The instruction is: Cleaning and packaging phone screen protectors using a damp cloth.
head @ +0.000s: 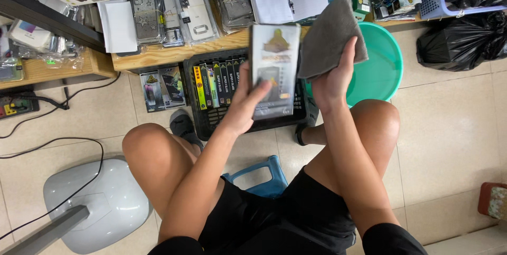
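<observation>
Packet (274, 70) and cloth (330, 35) sit side by side in front of us, and that closeness is what matters here. We hold the flat, clear-wrapped packet upright in our left hand (245, 108), with the thumb across its lower front and the other fingers behind it, out of sight. Its long axis runs up and down in the view, the top tilted slightly away from us. Our right hand (331, 80) grips the grey cloth, fingers closed around its lower part, and the cloth stands up just to the right of the packet, its edge touching or nearly touching the packet's right side; we cannot tell which. So the cloth lies right of the packet, and the right hand is the nearer one to that edge.

Below both hands sits a black crate (208, 120) with a row of slim boxes (216, 83) standing on end, and the packet hangs directly above it. A green basin (383, 70) lies on the floor behind the right hand, partly covered by the cloth. A blue stool (261, 175) shows between our knees.

The back of the packet is hidden, as are the left fingertips. The crate's right half is blocked by the packet and wrists. What the basin holds we cannot make out.
</observation>
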